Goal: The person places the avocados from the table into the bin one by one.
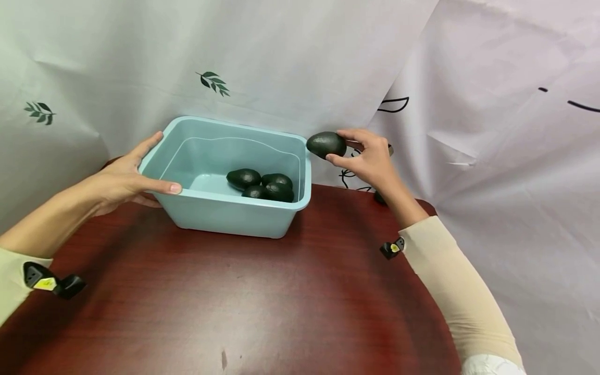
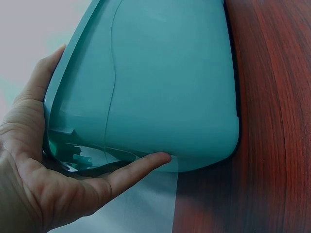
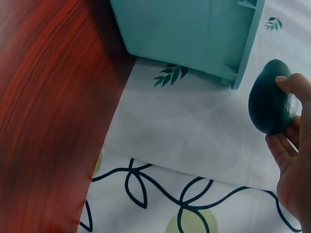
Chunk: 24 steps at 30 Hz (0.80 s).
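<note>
A light blue plastic basin (image 1: 229, 216) stands toward the back of the table with several dark green avocados (image 1: 244, 178) inside, gathered at its right end. My left hand (image 1: 119, 179) holds the basin's left end, its thumb over the near rim and fingers along the left side. In the left wrist view, that hand (image 2: 63, 189) wraps the basin's corner. Just outside the right rim, my right hand (image 1: 367, 156) pinches another avocado (image 1: 326, 144) between thumb and fingers, in the air. The right wrist view shows this avocado (image 3: 272, 99) apart from the basin wall (image 3: 170, 29).
Under the basin is a dark red wooden table (image 1: 225, 291). White cloth (image 1: 300, 62) with leaf prints hangs behind it. A dark rounded thing (image 1: 379, 198) lies by the back right edge, mostly hidden behind my right forearm.
</note>
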### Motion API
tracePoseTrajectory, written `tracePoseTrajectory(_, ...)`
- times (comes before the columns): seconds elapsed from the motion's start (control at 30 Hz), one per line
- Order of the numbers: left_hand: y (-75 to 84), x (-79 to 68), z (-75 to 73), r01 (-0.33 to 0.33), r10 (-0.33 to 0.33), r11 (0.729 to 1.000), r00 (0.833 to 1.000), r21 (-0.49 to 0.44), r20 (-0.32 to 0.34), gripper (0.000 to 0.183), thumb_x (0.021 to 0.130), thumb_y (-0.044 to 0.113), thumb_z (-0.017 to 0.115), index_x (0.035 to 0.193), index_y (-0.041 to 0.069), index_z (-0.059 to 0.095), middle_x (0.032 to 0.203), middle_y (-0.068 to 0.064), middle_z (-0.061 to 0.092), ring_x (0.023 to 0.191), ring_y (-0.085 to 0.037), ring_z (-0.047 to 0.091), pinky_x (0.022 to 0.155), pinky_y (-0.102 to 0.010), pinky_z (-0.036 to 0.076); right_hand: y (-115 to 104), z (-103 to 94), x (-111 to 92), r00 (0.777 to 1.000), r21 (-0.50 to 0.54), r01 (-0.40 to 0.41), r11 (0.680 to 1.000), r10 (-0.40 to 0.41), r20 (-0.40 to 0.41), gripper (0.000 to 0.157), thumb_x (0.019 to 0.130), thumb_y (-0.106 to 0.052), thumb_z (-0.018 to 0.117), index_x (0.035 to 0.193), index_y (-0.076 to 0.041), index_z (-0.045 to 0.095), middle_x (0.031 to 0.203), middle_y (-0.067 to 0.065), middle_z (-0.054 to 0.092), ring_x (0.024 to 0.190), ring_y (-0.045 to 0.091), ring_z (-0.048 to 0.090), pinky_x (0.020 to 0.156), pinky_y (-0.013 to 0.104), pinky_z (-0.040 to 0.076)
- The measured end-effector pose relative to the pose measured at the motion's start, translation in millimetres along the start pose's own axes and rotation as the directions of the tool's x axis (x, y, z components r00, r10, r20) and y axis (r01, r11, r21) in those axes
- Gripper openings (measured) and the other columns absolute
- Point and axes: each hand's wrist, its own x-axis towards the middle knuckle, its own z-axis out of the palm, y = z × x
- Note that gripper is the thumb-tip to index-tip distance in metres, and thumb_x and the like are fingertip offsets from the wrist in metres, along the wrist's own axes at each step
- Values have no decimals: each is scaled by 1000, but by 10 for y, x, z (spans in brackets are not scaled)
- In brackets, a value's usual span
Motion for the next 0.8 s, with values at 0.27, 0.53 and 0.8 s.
tracePoseTrajectory(0.27,6,-8,-3,0,0,1000,1000,-3,-1,131,102,25,85,176,51,-20,181,-26,8,149,-51,39,98,-64,67,-66,69,88,999,-4,33,999,-33,17,52,84,-5,99,132,4,81,131,22,79,121,36,82,107,26,64)
tracePoseTrajectory(0.53,7,-10,0,1,-1,1000,1000,-5,-2,131,102,25,85,176,51,-20,181,-26,8,149,-50,40,98,-65,67,-144,189,182,999,21,39,999,-40,36,53,84,-4,99,133,6,79,132,23,79,123,37,81,108,26,63)
tracePoseTrajectory(0.8,11,-8,5,6,-6,1000,1000,-1,0,131,102,26,85,176,52,-21,182,-26,8,149,-50,41,98,-63,68,-191,336,254,997,36,61,997,-63,38,52,84,-2,98,133,6,79,132,23,79,123,35,79,109,29,64)
